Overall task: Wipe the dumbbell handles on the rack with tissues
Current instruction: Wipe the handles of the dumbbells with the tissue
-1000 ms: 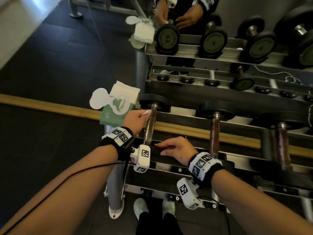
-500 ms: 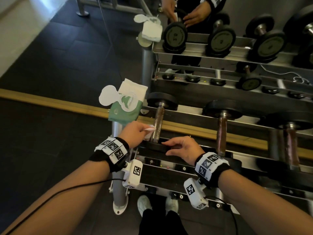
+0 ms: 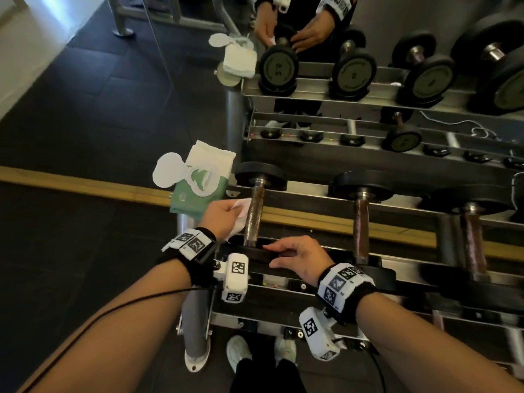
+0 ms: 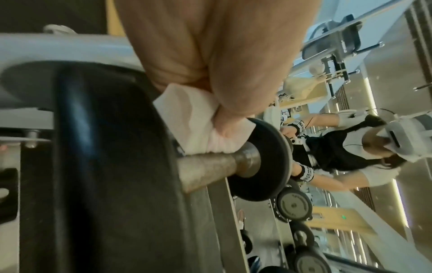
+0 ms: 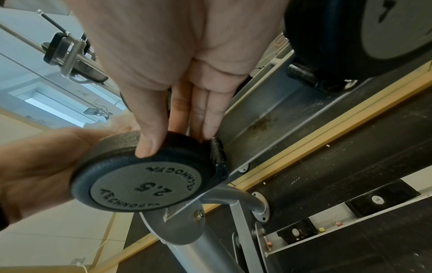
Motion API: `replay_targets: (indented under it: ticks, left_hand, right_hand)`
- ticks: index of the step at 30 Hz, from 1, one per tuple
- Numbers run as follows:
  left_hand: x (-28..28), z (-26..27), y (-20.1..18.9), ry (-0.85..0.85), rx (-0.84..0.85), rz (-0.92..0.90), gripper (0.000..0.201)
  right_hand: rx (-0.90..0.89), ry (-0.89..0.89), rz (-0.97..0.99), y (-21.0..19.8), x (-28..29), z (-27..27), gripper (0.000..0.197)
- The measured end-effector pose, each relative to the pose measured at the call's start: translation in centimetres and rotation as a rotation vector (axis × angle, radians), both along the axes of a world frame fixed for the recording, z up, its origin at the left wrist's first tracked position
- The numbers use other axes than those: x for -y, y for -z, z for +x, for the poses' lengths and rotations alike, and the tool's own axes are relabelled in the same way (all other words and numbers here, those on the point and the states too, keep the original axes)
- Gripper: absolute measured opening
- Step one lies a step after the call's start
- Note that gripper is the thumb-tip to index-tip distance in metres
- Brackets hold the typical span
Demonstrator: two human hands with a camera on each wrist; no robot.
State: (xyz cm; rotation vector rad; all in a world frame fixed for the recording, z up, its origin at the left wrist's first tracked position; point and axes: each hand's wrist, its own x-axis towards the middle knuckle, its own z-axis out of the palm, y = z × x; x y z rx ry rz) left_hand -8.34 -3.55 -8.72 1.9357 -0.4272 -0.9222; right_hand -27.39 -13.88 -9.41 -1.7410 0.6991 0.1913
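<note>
The leftmost dumbbell lies on the rack (image 3: 312, 211), its rusty handle (image 3: 253, 214) pointing away from me. My left hand (image 3: 224, 215) pinches a folded white tissue (image 3: 241, 214) against the left side of that handle, about midway along. The left wrist view shows the tissue (image 4: 201, 127) bunched under my fingers (image 4: 233, 73) on top of the handle (image 4: 210, 166). My right hand (image 3: 297, 256) rests on the dumbbell's near weight plate (image 3: 255, 255). In the right wrist view its fingers (image 5: 149, 136) lie nearly straight on the rim of the 2.5 plate (image 5: 145, 186).
An open green wipes packet (image 3: 198, 188) sits on the rack's left end. Two more dumbbells (image 3: 361, 222) (image 3: 473, 242) lie to the right. A mirror behind reflects the rack and dumbbells (image 3: 279, 66). The rack post (image 3: 195, 321) and my shoes (image 3: 238, 353) are below.
My left hand has slid the tissue along the handle, from near the far plate toward me and back to the middle. The right hand has stayed on the near plate.
</note>
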Motion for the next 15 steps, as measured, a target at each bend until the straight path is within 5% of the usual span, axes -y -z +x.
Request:
replay_targets:
  ticks: [7,12,15]
  left_hand:
    - [-3.0,1.0,-1.1,0.356,0.133,0.195,0.024]
    - [-1.7,1.4,-2.5,0.104,0.356,-0.021,0.025]
    - [0.0,0.6,-2.2,0.263,0.485,0.009,0.033]
  right_hand:
    - [0.003,0.015,0.003,-0.1,-0.2,-0.1,0.037]
    - [-0.015,0.023,0.007,0.0,-0.3,0.0,0.038]
    - [-0.011,0.033,0.022,0.2,-0.2,-0.1,0.04]
